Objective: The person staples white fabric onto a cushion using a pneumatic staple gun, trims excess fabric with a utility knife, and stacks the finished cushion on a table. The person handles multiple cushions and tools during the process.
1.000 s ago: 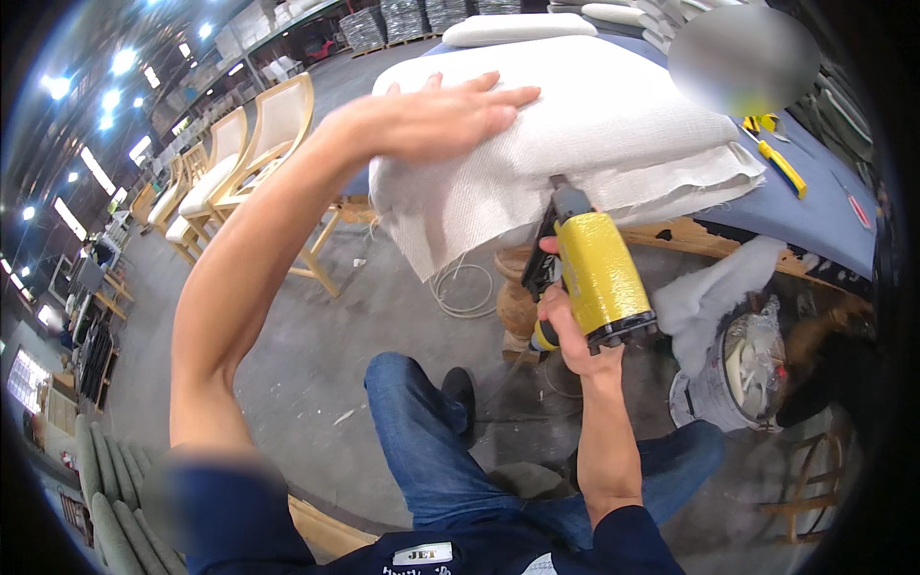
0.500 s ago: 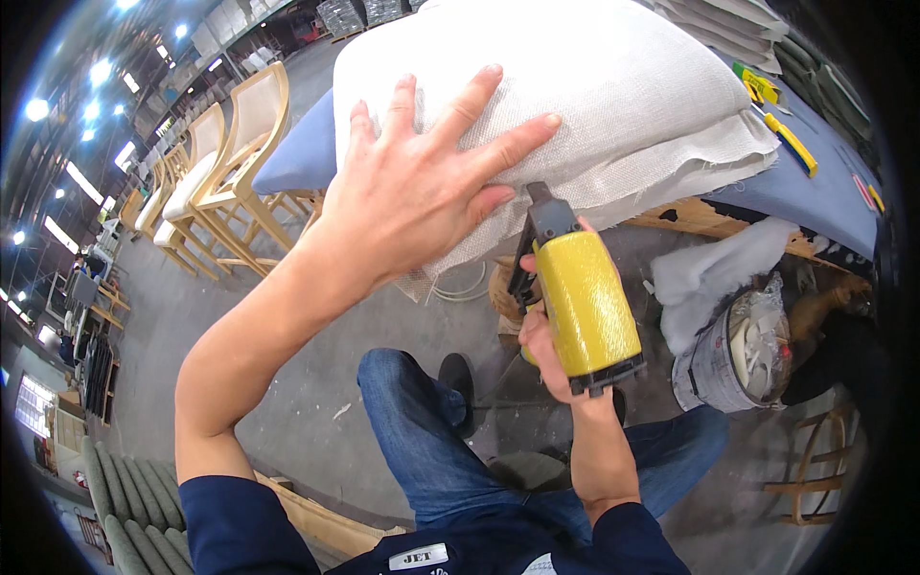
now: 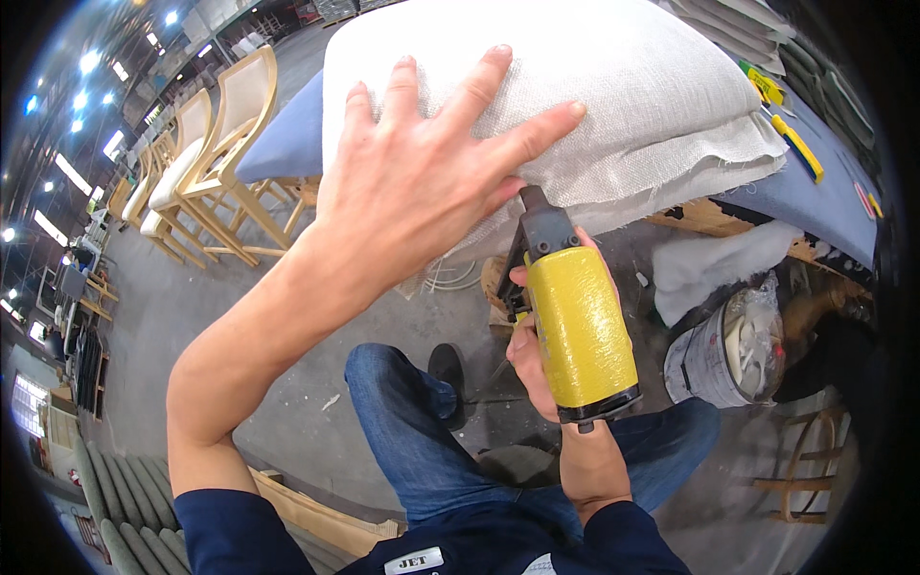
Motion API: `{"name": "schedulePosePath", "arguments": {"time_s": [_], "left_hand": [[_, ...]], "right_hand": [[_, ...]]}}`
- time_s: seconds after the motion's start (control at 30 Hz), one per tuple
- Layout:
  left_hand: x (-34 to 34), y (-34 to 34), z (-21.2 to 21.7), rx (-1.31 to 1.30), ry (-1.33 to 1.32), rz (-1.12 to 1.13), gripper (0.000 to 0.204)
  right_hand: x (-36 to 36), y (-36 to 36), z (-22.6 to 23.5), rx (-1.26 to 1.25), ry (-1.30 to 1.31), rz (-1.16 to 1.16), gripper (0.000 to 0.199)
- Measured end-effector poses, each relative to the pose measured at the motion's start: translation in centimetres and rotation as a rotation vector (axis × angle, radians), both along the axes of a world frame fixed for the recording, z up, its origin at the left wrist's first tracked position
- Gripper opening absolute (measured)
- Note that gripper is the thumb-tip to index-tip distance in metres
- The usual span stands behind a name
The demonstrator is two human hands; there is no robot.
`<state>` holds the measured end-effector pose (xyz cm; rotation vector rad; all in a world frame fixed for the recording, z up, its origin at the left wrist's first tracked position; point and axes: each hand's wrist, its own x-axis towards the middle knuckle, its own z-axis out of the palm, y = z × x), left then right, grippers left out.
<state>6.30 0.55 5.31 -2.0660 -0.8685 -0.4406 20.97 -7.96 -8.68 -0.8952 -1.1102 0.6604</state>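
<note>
Spreads the left hand [image 3: 412, 158] wide, palm down, on a white fabric-covered cushion [image 3: 652, 96], with four fingers fanned out over the top and the thumb angled right near the close edge. Curls the right hand [image 3: 537, 369] around the grip of a yellow staple gun [image 3: 580, 331], with some fingers hidden by the tool's body. Points the gun's dark nose away, up to the near side of the cushion and just beside the left thumb tip; cannot tell contact with the cloth from a small gap there. Has the cushion directly under the left palm and fingers, and beyond the right fingers, past the gun's nose. Includes a frayed fabric edge along the cushion's near side, a blue padded surface [image 3: 829, 211] beneath and a yellow-handled tool [image 3: 797, 149] to the right. Shows white wadding [image 3: 714, 264] and a filled bucket [image 3: 704, 359] lower right, pale wooden chairs [image 3: 244, 105] at left.
</note>
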Motion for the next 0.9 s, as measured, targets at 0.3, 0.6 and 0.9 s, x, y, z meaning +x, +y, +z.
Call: {"name": "schedulePosePath", "arguments": {"time_s": [0.3,0.6,0.9], "left_hand": [[0.5,0.1,-0.4,0.021,-0.057,0.007,0.094],[0.6,0.2,-0.4,0.089,-0.057,0.024,0.089],[0.4,-0.9,-0.5,0.083,-0.055,0.023,0.078]], "right_hand": [[-0.1,1.3,-0.3,0.155,0.013,0.114,0.094],[-0.5,1.3,-0.7,0.217,-0.099,0.042,0.091],[-0.6,0.3,0.0,0.276,-0.216,0.053,0.077]]}}
